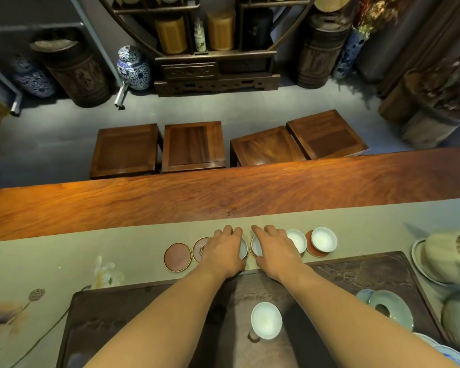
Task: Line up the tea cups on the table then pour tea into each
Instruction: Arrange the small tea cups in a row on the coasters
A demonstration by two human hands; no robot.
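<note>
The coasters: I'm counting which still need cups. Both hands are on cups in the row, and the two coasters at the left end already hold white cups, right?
Not quite. The head view shows the leftmost coaster bare, and no cup is visible on the one beside it. The left hand and right hand do rest on cups in the row.

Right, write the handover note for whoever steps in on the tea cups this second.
Left hand: lies over a white cup in the coaster row; grip hidden.
Right hand: lies over the next white cup; grip hidden too.
Row on the table runner: two more white cups to the right, one beside the right hand and one on a red coaster. At the left, one coaster is bare and the next one is partly under the left hand.
One white cup stands on the dark tea tray.
Done: four cups in the row.
Left: place the tray cup, fill remaining coasters, pour tea.
</note>
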